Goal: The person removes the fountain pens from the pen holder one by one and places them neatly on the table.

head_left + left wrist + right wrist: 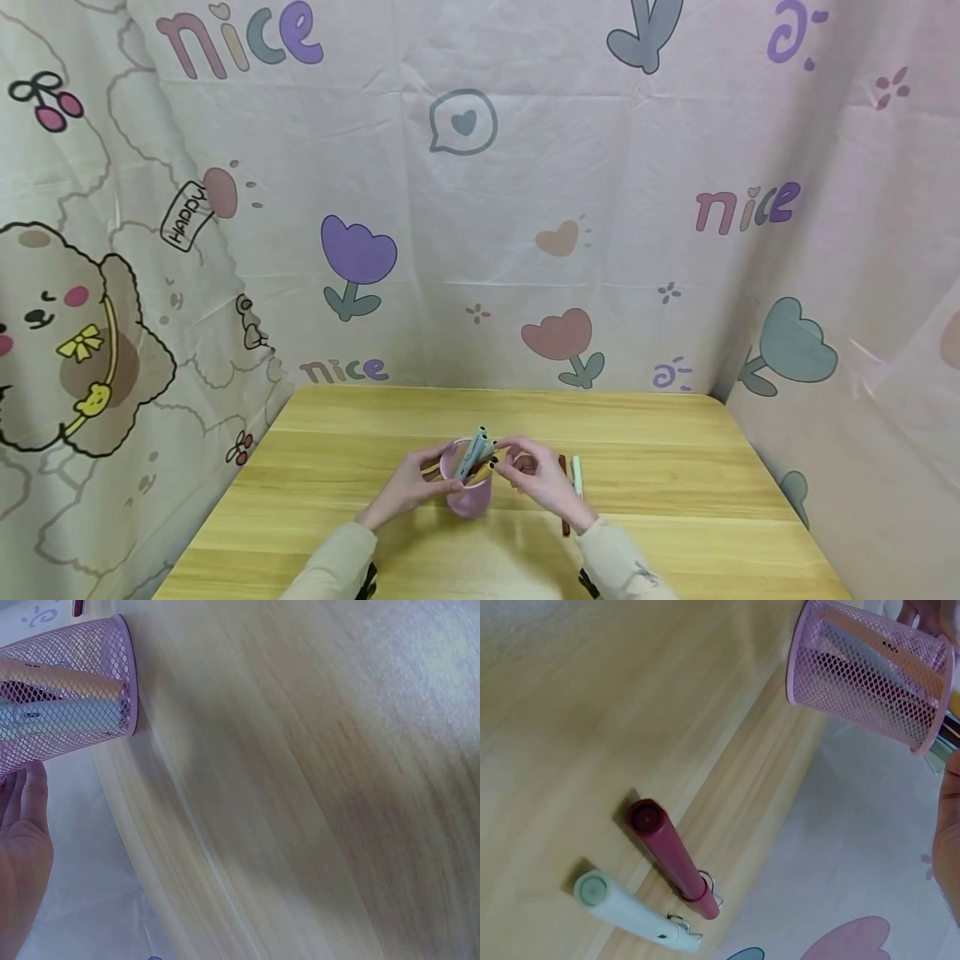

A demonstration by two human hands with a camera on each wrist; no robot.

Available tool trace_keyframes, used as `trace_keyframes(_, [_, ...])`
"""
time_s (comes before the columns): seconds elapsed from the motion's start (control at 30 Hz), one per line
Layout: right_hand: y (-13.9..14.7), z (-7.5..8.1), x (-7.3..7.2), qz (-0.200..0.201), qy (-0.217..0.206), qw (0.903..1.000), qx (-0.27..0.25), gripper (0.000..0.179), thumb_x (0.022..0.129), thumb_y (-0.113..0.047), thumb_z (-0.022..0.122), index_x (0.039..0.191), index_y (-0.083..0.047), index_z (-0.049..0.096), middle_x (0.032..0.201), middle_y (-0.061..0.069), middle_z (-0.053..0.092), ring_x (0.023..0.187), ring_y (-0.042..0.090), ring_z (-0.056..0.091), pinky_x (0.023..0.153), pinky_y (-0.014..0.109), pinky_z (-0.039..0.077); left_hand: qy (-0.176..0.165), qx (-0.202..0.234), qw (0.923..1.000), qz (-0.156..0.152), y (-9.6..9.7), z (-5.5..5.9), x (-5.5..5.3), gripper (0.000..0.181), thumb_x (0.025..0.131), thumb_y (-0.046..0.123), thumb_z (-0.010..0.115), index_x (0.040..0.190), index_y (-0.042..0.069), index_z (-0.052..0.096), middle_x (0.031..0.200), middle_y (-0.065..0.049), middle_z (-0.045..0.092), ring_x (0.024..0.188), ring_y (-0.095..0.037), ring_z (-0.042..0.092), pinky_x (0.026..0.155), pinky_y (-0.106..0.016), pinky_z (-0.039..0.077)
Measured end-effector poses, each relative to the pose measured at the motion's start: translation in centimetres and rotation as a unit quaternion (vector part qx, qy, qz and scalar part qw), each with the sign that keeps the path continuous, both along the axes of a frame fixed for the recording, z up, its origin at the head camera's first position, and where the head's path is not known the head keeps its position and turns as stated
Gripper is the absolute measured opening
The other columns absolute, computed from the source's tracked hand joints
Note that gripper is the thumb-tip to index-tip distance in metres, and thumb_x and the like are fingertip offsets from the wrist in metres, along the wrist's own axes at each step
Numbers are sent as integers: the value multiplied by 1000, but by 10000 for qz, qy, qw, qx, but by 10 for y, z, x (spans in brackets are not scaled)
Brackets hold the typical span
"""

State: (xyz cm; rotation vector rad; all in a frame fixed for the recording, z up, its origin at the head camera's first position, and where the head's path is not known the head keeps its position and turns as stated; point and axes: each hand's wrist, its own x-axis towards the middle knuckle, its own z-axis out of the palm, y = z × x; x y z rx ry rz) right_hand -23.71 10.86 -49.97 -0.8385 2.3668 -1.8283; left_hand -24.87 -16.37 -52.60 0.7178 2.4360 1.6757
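A pink mesh pen cup (471, 500) with several pens stands on the table, its wire wall (866, 675) clear in the right wrist view. My left hand (412, 483) grips the cup around its upper side; in the left wrist view the fingers (34, 795) lie against the mesh. A light blue pen (471, 454) and a yellow pen (482, 472) stick up above the rim. My right hand (536, 471) is at the rim's right side, thumb and forefinger pinching a pen at its top end; the fingertips partly hide which one.
Right of the cup, a dark red pen (671, 855) and a pale green pen (634, 915) lie side by side on the wooden table (337, 433). A printed cloth (465, 208) hangs behind the table and along both sides.
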Motion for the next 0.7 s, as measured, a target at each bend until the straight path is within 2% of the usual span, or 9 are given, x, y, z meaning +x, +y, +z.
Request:
trace_keyframes(0.33, [-6, -6, -3, -6, 232, 9997, -42, 28, 97, -9, 65, 123, 1, 64, 88, 24, 61, 57, -1, 51, 43, 17, 49, 23, 30, 10000, 2, 0, 1, 0, 80, 85, 22, 81, 148, -7, 41, 149, -33, 45, 135, -50, 50, 108, -41, 53])
trace_keyframes(0.53, [-7, -7, -4, 39, 201, 9998, -22, 27, 98, -13, 66, 121, 1, 65, 86, 25, 62, 55, -1, 51, 44, 12, 47, 44, 71, 10000, -7, -1, 0, 0, 81, 84, 21, 82, 148, -7, 41, 150, -33, 45, 135, -50, 49, 109, -41, 52])
trace_keyframes(0.7, [-8, -8, -5, 91, 240, 9996, 102, 26, 99, -16, 65, 119, 0, 66, 78, 24, 61, 53, -2, 49, 43, 14, 46, 41, 83, 10000, -4, -1, 0, -1, 80, 85, 22, 81, 148, -6, 42, 150, -33, 46, 135, -49, 50, 109, -40, 52])
